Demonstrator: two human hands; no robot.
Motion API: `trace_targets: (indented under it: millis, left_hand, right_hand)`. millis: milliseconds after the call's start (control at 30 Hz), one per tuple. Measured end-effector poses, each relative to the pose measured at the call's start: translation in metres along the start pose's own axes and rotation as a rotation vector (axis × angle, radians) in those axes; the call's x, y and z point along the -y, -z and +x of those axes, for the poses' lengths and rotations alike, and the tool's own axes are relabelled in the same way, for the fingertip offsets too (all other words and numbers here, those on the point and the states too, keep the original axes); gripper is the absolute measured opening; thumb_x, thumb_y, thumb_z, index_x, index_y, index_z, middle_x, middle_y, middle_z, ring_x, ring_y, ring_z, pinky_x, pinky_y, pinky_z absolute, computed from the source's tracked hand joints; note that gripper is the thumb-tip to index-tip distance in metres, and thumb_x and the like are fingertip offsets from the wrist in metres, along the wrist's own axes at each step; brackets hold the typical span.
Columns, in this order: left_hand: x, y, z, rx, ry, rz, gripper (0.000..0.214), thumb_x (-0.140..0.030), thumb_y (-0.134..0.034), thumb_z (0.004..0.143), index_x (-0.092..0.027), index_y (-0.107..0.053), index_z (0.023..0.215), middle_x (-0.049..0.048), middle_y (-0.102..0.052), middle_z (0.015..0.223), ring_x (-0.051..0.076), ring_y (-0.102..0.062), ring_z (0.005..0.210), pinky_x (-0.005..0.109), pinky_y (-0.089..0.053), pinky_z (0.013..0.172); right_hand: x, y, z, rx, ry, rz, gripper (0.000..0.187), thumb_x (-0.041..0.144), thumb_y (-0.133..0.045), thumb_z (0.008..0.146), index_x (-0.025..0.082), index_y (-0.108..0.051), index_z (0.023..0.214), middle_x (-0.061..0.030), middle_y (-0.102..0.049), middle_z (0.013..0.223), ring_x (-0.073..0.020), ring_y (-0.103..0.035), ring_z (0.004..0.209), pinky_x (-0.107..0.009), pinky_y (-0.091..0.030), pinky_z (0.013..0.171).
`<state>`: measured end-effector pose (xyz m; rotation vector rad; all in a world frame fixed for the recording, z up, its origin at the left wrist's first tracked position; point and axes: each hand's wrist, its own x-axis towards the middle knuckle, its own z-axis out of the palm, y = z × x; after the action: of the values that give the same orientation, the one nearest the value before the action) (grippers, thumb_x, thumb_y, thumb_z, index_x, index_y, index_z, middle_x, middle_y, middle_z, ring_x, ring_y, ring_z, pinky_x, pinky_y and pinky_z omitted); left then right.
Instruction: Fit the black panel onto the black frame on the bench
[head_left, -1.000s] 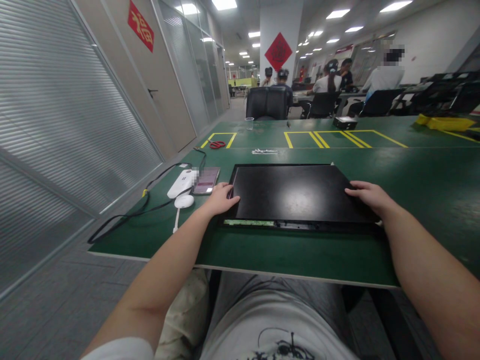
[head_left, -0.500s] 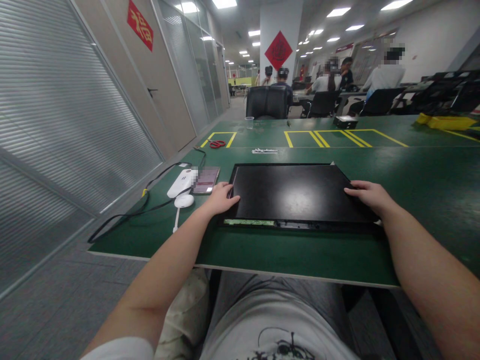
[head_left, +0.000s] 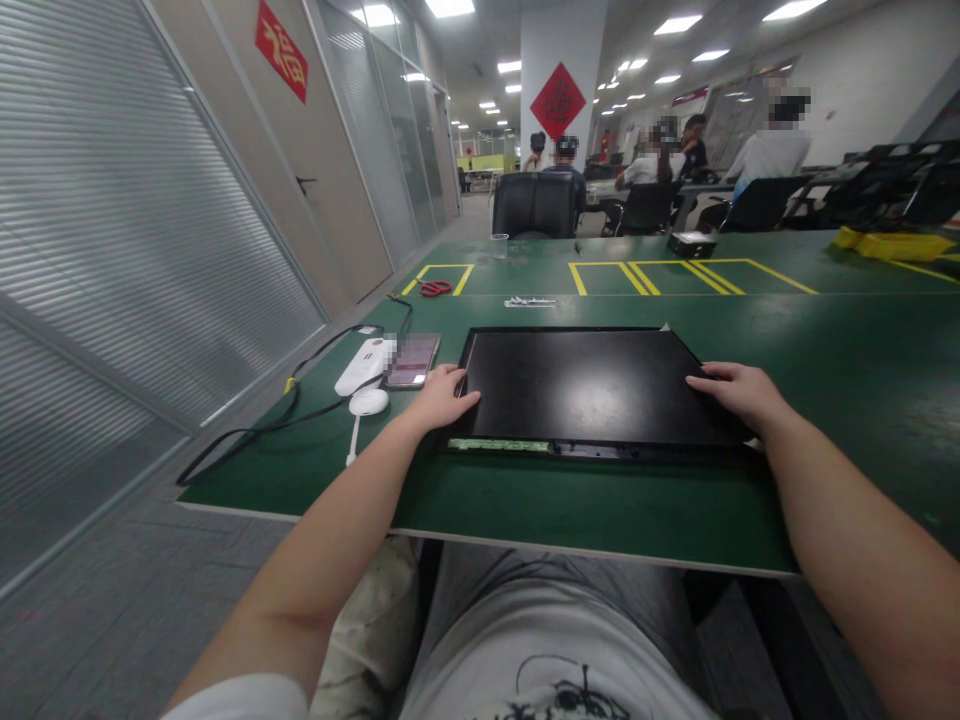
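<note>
A black flat display panel [head_left: 585,385] lies face up on the green table [head_left: 570,500], with a thin green circuit strip [head_left: 499,445] along its near edge. My left hand [head_left: 440,398] rests on the panel's near left corner, fingers stretched flat on it. My right hand [head_left: 731,393] lies on the panel's right edge, fingers extended and flat. Neither hand holds anything.
Left of the panel lie a phone [head_left: 411,360], a white power strip [head_left: 361,366] with black cable [head_left: 255,430], and a white round device [head_left: 368,402]. Farther back are red scissors [head_left: 434,289], a plastic cup [head_left: 499,246], small metal parts [head_left: 529,302], a black box [head_left: 691,244]. Seated people work beyond.
My right hand has crept very slightly leftward on the panel. Otherwise nothing has visibly changed.
</note>
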<state>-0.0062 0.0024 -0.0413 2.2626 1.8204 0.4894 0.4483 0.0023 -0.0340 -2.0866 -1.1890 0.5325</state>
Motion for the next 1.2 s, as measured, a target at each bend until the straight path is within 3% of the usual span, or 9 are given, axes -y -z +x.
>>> trace_targets:
  millis: [533,833,1200]
  left_hand:
    - [-0.001,0.000,0.000,0.001,0.010,-0.006,0.062,-0.047,-0.056,0.081,-0.009,-0.059,0.130,0.0190,-0.051,0.135,0.034,-0.046,0.132,0.043,-0.033,0.115]
    - [0.000,-0.002,0.000,-0.001,0.010,-0.001,0.061,-0.049,-0.055,0.081,-0.011,-0.060,0.129,0.0182,-0.051,0.135,0.034,-0.046,0.131,0.045,-0.033,0.115]
    - [-0.001,-0.001,0.000,0.002,0.018,-0.014,0.063,-0.048,-0.055,0.081,-0.010,-0.058,0.131,0.0187,-0.051,0.136,0.034,-0.045,0.132,0.044,-0.032,0.116]
  right_hand:
    - [-0.009,-0.003,0.010,-0.019,0.039,-0.063,0.034,0.035,-0.079,0.066,0.017,-0.072,0.093,-0.0106,-0.071,0.109,-0.0250,-0.066,0.099,-0.036,-0.048,0.092]
    - [-0.014,-0.006,0.013,-0.052,-0.054,0.217,0.031,0.028,-0.080,0.059,0.019,-0.073,0.088,-0.0067,-0.072,0.096,-0.0229,-0.064,0.095,-0.035,-0.047,0.091]
    - [-0.017,-0.005,0.018,-0.001,-0.119,0.336,0.035,0.018,-0.079,0.058,0.018,-0.072,0.092,-0.0050,-0.071,0.093,-0.0176,-0.063,0.082,-0.031,-0.050,0.080]
